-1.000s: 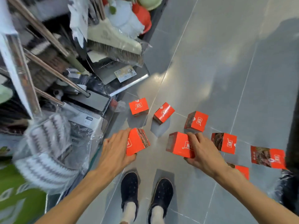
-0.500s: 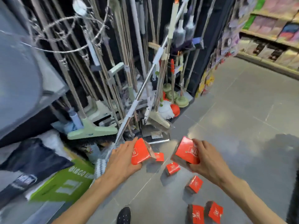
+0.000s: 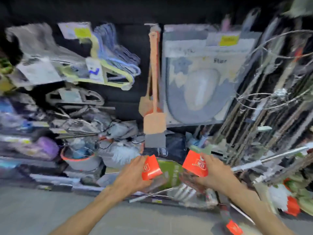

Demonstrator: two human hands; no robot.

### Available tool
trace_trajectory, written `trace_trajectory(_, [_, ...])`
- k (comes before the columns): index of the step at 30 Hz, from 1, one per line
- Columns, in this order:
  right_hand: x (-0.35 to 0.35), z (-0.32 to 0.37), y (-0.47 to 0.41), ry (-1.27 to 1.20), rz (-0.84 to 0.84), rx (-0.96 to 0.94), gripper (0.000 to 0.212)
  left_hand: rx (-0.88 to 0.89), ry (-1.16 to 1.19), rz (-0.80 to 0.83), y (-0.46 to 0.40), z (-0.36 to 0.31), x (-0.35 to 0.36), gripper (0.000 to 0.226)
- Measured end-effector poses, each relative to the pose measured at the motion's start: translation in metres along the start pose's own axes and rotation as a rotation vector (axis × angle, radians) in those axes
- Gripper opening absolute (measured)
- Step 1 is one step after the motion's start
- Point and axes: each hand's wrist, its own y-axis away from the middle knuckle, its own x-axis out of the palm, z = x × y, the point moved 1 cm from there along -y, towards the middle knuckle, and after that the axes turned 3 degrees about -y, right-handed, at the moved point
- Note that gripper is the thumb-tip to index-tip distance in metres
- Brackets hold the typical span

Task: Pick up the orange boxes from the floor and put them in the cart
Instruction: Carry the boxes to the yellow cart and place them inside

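There is a single view, worn on the person's head, looking forward and slightly down over both outstretched forearms. It faces a dark shelf wall [image 3: 128, 102] hung with household goods, close in front, with a strip of grey floor [image 3: 42, 211] below. The picture is blurred.

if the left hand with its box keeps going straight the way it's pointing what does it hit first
Probably the green package right beyond the orange box that the left hand holds. The picture is blurred and depth is unclear, so it may pass above it toward the cluttered shelf goods behind.
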Motion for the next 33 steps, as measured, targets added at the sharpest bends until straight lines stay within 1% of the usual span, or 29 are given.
trace_trajectory(3, [0.020,0.102,-0.039,-0.005,0.052,-0.159,0.100,-0.154,-0.030,-0.077,0.065,0.081,-0.043,0.095])
trace_trajectory(6, [0.048,0.210,-0.067,-0.031,0.137,-0.289,0.099,-0.305,-0.032,-0.138,0.142,0.159,-0.085,0.093])
trace_trajectory(9, [0.075,0.322,-0.081,-0.087,0.177,-0.422,0.096,-0.440,-0.094,-0.217,0.219,0.227,-0.130,0.090])
trace_trajectory(10, [0.083,0.358,-0.084,-0.108,0.195,-0.464,0.093,-0.487,-0.094,-0.247,0.246,0.245,-0.144,0.094])
trace_trajectory(12, [0.101,0.430,-0.085,-0.139,0.228,-0.549,0.085,-0.590,-0.064,-0.311,0.298,0.284,-0.171,0.111])
trace_trajectory(14, [0.117,0.498,-0.085,-0.184,0.272,-0.613,0.073,-0.685,-0.067,-0.360,0.343,0.324,-0.194,0.123])
trace_trajectory(15, [0.126,0.531,-0.086,-0.212,0.288,-0.638,0.064,-0.729,-0.074,-0.374,0.363,0.345,-0.204,0.124])
trace_trajectory(17, [0.146,0.594,-0.090,-0.244,0.351,-0.691,0.054,-0.805,-0.063,-0.409,0.401,0.383,-0.222,0.121])
trace_trajectory(19, [0.165,0.656,-0.094,-0.237,0.403,-0.751,0.059,-0.887,-0.032,-0.431,0.434,0.415,-0.240,0.120])
trace_trajectory(21, [0.186,0.717,-0.101,-0.230,0.443,-0.804,0.071,-0.965,-0.025,-0.442,0.460,0.449,-0.257,0.113])
trace_trajectory(22, [0.195,0.747,-0.105,-0.227,0.460,-0.833,0.072,-1.000,-0.026,-0.456,0.472,0.467,-0.265,0.110])
trace_trajectory(24, [0.212,0.808,-0.115,-0.231,0.499,-0.882,0.071,-1.066,-0.028,-0.481,0.493,0.507,-0.280,0.107])
trace_trajectory(27, [0.238,0.896,-0.135,-0.251,0.562,-0.971,0.059,-1.143,-0.071,-0.495,0.520,0.566,-0.306,0.107])
trace_trajectory(30, [0.260,0.986,-0.154,-0.223,0.574,-1.055,0.061,-1.217,-0.095,-0.531,0.545,0.620,-0.337,0.106])
trace_trajectory(33, [0.279,1.075,-0.167,-0.204,0.604,-1.154,0.055,-1.257,-0.093,-0.582,0.570,0.671,-0.368,0.102])
